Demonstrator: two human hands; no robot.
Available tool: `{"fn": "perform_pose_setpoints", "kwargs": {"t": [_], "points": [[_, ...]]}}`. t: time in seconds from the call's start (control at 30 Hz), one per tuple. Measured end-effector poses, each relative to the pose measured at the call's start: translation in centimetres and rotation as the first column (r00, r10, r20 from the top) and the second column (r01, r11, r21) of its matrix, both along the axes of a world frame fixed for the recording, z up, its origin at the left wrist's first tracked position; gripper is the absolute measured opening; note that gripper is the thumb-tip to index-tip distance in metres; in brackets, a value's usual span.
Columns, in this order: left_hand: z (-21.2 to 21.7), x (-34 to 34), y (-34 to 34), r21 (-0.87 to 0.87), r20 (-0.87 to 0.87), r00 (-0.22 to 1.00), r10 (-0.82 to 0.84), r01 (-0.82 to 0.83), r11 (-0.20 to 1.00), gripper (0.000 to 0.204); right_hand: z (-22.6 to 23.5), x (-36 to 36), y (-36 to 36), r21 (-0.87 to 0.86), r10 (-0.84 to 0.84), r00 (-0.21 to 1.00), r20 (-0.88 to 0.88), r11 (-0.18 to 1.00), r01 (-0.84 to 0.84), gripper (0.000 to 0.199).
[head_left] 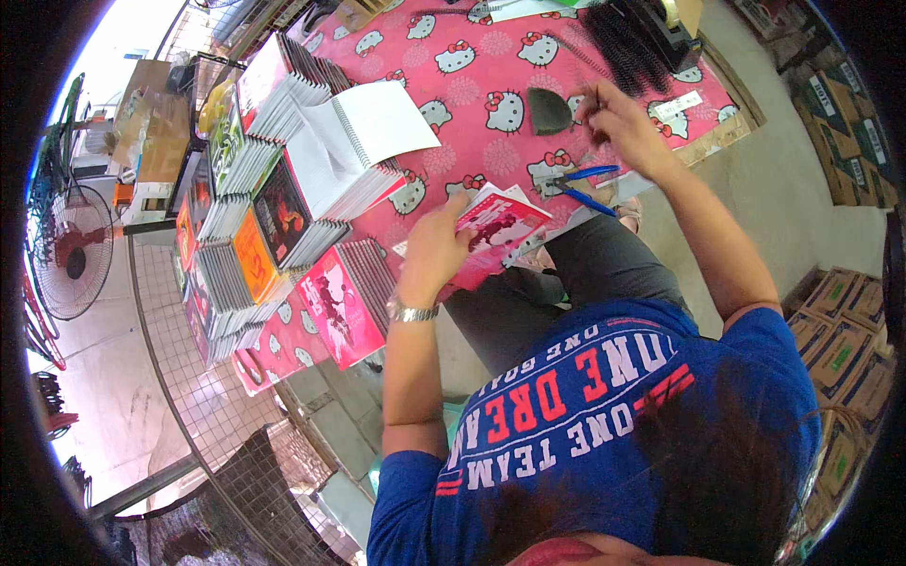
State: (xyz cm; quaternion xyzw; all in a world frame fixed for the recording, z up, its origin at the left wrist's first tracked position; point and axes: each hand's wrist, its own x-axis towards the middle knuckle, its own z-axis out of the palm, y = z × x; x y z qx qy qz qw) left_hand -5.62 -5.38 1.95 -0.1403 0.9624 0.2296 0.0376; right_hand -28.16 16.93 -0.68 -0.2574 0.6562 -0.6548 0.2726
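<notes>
My left hand (437, 247) is closed on the edge of a pink-covered notebook (500, 224), which lies tilted near the table's front edge above my lap. White pages show along its top edge, and a binding along it is too small to make out. Over the table to the right hangs my right hand (618, 127), its fingers bent and somewhat apart, with nothing visible in them. Just left of those fingertips lies a dark grey half-round block (549, 111). Blue-handled pliers (587, 179) rest at the table edge between my hands.
Stacks of spiral-bound notebooks (255, 255) cover the table's left side, one lying open (382, 123) on top. Black binding coils (628, 47) pile up at the back right. A pink patterned cloth (472, 90) covers the table. Cardboard boxes (840, 311) stand at right, a fan (74, 250) at left.
</notes>
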Motion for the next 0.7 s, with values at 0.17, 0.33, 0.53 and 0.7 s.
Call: {"fn": "perform_pose_setpoints", "kwargs": {"t": [0.17, 0.33, 0.53, 0.7], "points": [[0.5, 1.2, 0.8, -0.379, -0.07, 0.984, -0.164, 0.126, 0.917, 0.038, -3.2, 6.0, -1.1, 0.008, 0.095, 0.989, 0.117, 0.995, -0.097, 0.049], [-0.5, 1.6, 2.3, -0.435, -0.159, 0.984, -0.084, 0.007, 0.901, 0.034, -3.8, 13.6, -1.7, 0.084, 0.093, 0.983, 0.156, 0.991, -0.107, 0.073], [-0.8, 0.8, 1.8, -0.338, -0.205, 0.977, -0.054, -0.019, 0.941, 0.026, -5.1, 18.0, -5.1, -0.023, 0.21, 0.977, -0.034, 0.977, -0.211, 0.085], [-0.9, 1.7, 1.6, -0.325, -0.195, 0.975, -0.107, 0.039, 0.945, 0.023, -4.1, 13.9, -4.7, -0.04, 0.237, 0.945, -0.226, 0.967, -0.253, 0.061]]}}
